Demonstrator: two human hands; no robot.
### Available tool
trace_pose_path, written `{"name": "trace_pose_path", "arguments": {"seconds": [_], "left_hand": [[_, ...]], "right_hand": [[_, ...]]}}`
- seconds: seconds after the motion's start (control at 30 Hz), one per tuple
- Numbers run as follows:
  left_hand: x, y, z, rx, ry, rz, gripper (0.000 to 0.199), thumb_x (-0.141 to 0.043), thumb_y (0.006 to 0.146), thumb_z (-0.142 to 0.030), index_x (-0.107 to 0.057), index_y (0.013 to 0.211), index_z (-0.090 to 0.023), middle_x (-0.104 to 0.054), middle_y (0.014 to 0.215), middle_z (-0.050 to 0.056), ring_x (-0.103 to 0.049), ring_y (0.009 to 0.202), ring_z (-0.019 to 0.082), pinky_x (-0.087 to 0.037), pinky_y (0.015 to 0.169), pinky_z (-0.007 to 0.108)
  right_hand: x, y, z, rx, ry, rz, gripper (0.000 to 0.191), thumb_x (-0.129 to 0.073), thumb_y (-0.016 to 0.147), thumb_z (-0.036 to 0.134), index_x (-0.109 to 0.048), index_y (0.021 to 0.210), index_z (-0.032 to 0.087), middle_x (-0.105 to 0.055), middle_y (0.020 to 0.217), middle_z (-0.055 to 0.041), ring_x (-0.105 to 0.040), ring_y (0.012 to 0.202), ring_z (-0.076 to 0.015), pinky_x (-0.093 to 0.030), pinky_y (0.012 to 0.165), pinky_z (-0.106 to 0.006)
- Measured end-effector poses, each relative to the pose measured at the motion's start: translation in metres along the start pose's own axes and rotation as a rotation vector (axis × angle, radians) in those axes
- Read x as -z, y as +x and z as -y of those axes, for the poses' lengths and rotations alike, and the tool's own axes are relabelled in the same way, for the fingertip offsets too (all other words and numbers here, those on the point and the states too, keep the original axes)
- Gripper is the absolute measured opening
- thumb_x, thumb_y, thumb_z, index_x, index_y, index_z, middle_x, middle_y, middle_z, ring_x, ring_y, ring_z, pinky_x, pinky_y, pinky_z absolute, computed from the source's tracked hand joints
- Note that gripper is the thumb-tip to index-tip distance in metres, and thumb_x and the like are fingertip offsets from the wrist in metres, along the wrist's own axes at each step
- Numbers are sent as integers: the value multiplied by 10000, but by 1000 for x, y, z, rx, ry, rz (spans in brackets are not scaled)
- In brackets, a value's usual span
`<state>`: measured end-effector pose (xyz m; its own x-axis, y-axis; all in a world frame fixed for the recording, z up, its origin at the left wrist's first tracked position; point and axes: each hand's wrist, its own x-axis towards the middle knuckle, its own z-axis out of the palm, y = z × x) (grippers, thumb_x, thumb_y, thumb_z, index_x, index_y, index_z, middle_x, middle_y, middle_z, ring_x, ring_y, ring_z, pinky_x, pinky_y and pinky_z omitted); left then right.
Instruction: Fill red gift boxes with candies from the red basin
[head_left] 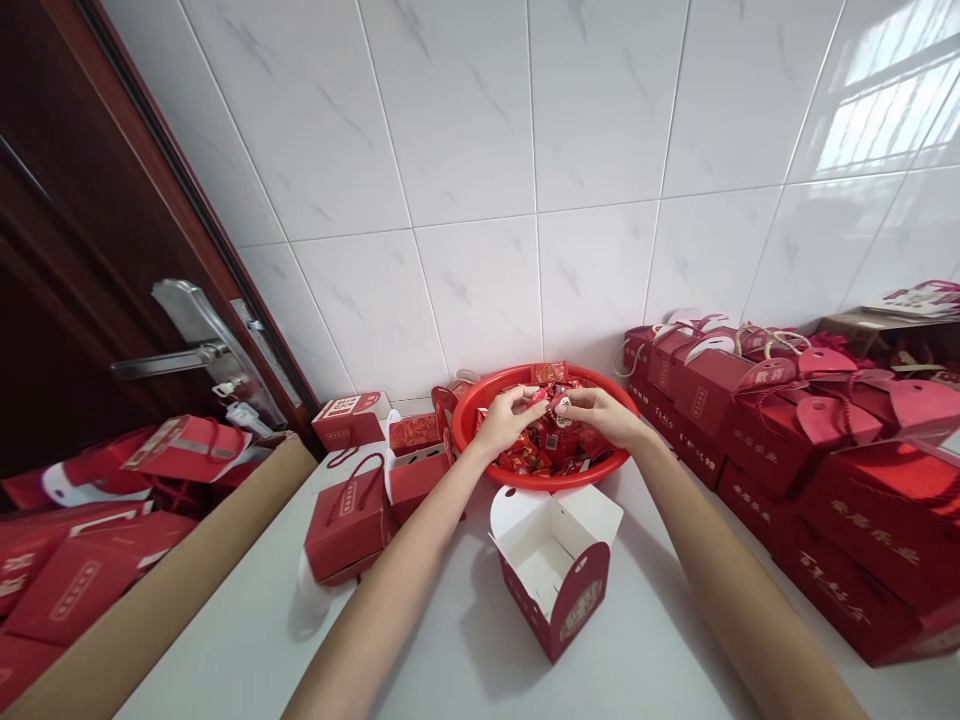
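Note:
Both hands are over a red plastic basket filled with small red-wrapped candies. My left hand has its fingers closed in a pinch on a red-wrapped candy. Close beside it, my right hand pinches a red and white wrapped candy. The fingertips nearly meet, and parts of both pieces are covered by them. Just in front of the basket, between my forearms, stands a dark red gift box with its flaps open and a bare white inside.
Closed red boxes with cord handles are stacked at the right. More red boxes stand left of the basket. A cardboard carton of red boxes lies at the far left, near a door handle. A tiled wall rises behind.

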<state>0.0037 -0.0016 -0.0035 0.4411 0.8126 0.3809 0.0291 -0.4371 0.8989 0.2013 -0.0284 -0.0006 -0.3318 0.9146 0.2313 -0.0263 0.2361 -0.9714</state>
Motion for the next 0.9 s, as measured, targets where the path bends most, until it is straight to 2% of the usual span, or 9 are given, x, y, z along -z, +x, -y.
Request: {"name": "trace_pose_path", "arguments": {"seconds": [0.1,0.17,0.23,0.33,0.4,0.57,0.77,0.83,0.9], "left_hand": [[-1,-1,0,139,-39,45,275,-699,819,-381,-645,962,-153,-711,982,46,-705,841,187,-579,796,339],[-2,-1,2,216,122,130,161,-675,817,-274,-680,920,-150,-735,937,46,-715,837,189,-575,811,327],[-3,0,3,238,380,356,127,-682,775,-212,-730,884,-169,-765,939,42,-716,900,207,-554,861,310],[-3,2,5,242,679,722,307,-692,738,-214,-769,1035,-237,-759,1143,20,-688,1078,238,-501,969,298],[-4,3,4,261,755,809,430,-675,746,-246,-737,1171,-265,-709,1273,16,-656,1166,257,-485,998,306],[-11,7,-1,351,902,887,452,-608,767,-275,-725,1203,-262,-736,1191,37,-695,1010,249,-521,843,285],[-13,6,2,323,972,931,269,-562,750,-187,-772,917,-213,-753,875,23,-654,732,176,-466,657,239],[-10,6,4,282,873,854,209,-575,749,-180,-758,848,-196,-744,832,20,-641,713,168,-457,642,236],[-7,5,6,205,720,652,167,-591,770,-216,-744,829,-182,-740,812,24,-643,735,177,-471,671,244]], "right_hand": [[1,2,-2,48,67,-174,391,-820,639,527,-703,763,174,-677,777,-18,-600,737,-152,-498,724,-288],[1,3,-2,70,133,-323,414,-832,594,542,-675,751,192,-647,756,-4,-589,707,-152,-511,666,-283],[1,4,-2,70,186,-409,429,-838,566,545,-644,740,204,-618,753,9,-582,667,-146,-526,610,-280],[0,3,0,64,194,-428,414,-828,581,529,-636,772,217,-598,760,20,-577,613,-134,-538,556,-280],[0,2,0,67,172,-413,403,-811,607,512,-671,858,229,-607,771,19,-578,611,-134,-546,552,-283],[0,3,-1,42,136,-378,419,-790,625,501,-709,926,221,-628,756,1,-596,617,-154,-498,491,-260],[0,4,-3,32,136,-354,446,-826,575,553,-708,803,189,-627,666,3,-583,564,-150,-484,499,-264],[0,4,-3,32,136,-359,445,-830,569,569,-693,749,186,-630,657,-1,-584,570,-150,-474,496,-255],[1,5,-4,31,139,-371,433,-831,570,570,-664,693,189,-629,648,-5,-580,572,-151,-474,507,-260]]}}
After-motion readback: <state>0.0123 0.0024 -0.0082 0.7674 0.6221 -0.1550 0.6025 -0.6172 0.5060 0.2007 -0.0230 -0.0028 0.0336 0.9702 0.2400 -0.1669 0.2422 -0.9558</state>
